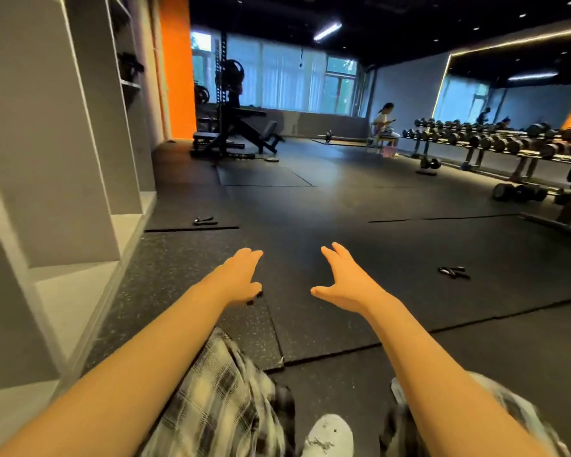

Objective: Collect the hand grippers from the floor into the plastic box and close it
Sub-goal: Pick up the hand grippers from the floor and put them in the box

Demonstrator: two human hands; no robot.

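- Both arms stretch forward across the middle of the frame; the left hand (241, 275) has its fingers straight and close together, the right hand (346, 285) is spread wide with the thumb well apart, and neither has hold of anything I can make out
- Dark bits (255, 296) peep out just under the left hand, low and left of centre; probably a gripper lying on the mat, mostly hidden, and I cannot tell whether the hand touches it
- One hand gripper (205, 221) lies on the floor (310, 209) at centre-left, near the foot of the grey shelves (63, 159); a second gripper (454, 272) lies at centre-right, well apart from the first
- They lie flat and scattered, so each likely needs its own reach
- The plastic box is not in view, so nothing appears collected yet and the task seems near its start
- The spread fingers suggest a reach for the nearest piece
- A dumbbell rack (491, 140) stands at the upper right, away from all this
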